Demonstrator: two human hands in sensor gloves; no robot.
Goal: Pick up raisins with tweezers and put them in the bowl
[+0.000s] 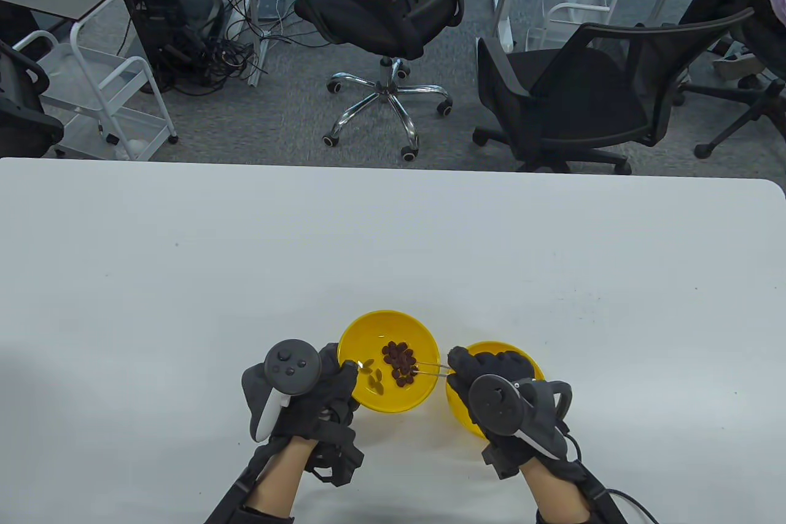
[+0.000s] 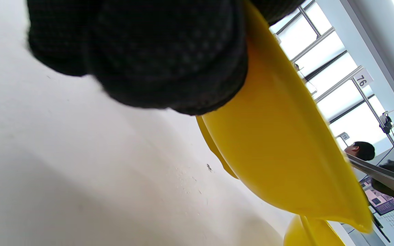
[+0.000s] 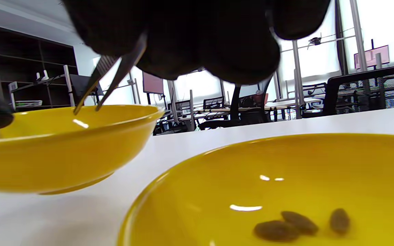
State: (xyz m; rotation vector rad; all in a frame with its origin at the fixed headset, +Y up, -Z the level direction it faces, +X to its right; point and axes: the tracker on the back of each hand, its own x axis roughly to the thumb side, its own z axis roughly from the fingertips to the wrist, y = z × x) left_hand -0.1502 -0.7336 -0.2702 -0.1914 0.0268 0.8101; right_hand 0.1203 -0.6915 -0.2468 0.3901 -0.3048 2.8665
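Observation:
A yellow bowl (image 1: 368, 333) holds a heap of dark round pieces (image 1: 400, 361) and several golden raisins (image 1: 376, 379). My left hand (image 1: 344, 373) grips its left rim; in the left wrist view my fingers (image 2: 149, 51) lie on the bowl's outer wall (image 2: 279, 153). My right hand (image 1: 473, 370) holds metal tweezers (image 1: 433, 369) that reach into that bowl, tips by the dark heap. In the right wrist view the tweezers (image 3: 108, 82) have their tips slightly apart and empty. A second yellow bowl (image 1: 459, 407) sits under my right hand and holds three raisins (image 3: 299, 223).
The two bowls stand close together near the front edge of the white table (image 1: 393, 241). Office chairs (image 1: 393, 2) and a white cart (image 1: 104, 94) stand on the floor beyond the far edge.

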